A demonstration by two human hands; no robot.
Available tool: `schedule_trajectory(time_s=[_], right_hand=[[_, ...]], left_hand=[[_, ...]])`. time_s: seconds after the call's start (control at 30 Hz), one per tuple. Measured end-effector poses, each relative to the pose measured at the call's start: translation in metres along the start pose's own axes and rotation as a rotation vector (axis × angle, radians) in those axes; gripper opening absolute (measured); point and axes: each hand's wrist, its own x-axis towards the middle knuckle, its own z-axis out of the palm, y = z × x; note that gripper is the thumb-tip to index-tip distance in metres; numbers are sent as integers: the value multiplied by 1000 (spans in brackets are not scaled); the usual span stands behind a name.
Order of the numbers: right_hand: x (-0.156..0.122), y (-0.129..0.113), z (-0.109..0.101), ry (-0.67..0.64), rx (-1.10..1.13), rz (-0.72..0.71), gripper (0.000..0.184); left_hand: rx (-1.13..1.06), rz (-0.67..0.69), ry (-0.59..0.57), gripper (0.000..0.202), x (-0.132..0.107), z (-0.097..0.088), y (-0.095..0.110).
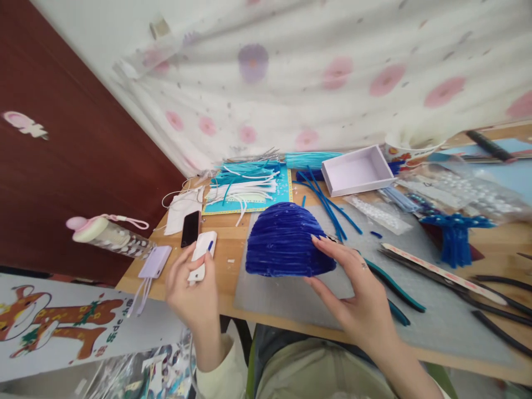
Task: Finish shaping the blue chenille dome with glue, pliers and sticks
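My right hand (349, 288) grips a dark blue half-dome of pipe cleaners (286, 241) by its right side, thumb below and fingers above. The rows of fuzzy stems run crosswise, and the dome is held over the grey cutting mat (266, 296). To the left, my left hand (193, 282) pinches a short piece of blue pipe cleaner (210, 245) between thumb and fingers. Behind that hand, a white flat device (202, 260) lies on the table, partly covered by the fingers.
Blue pliers (393, 285) and scissors (440, 277) lie at right, near a blue beaded piece (457, 238). Pipe cleaner bundles (245, 180) and a lilac box (359, 172) stand at the back. A phone (190, 229) and a bottle (112, 235) are at left.
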Motion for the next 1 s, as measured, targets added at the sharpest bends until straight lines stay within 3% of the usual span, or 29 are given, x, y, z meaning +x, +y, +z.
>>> schedule_trajectory(time_s=[0.13,0.3,0.37,0.43,0.53,0.63,0.83,0.93,1.0], right_hand=[[1,0,0,3,4,-6,52],[0,0,-2,-6,-4,-1,51],[-1,-1,-2,-5,-7,-4,51],[-1,0,-2,-5,-12,-5,52],[0,1,-1,1,-18,-7,51],[0,3,-1,3,-24,-14,50],[-1,2,0,-3,-14,-22,51],[-1,1,0,-3,-11,-26,50],[-1,2,0,5,-13,-24,50]], left_hand=[[-426,-209,-82,18,-10,-4,18],[-791,-376,-362,15,-17,10,48],[-860,-446,-404,15,-13,13,53],[-747,-468,-458,16,-9,13,55],[-464,-367,-610,17,-4,12,57],[-412,-282,-699,20,-3,16,57],[-442,-152,-644,6,-4,26,53],[-356,-60,-587,13,-1,27,45],[-293,-87,-519,19,3,25,35]])
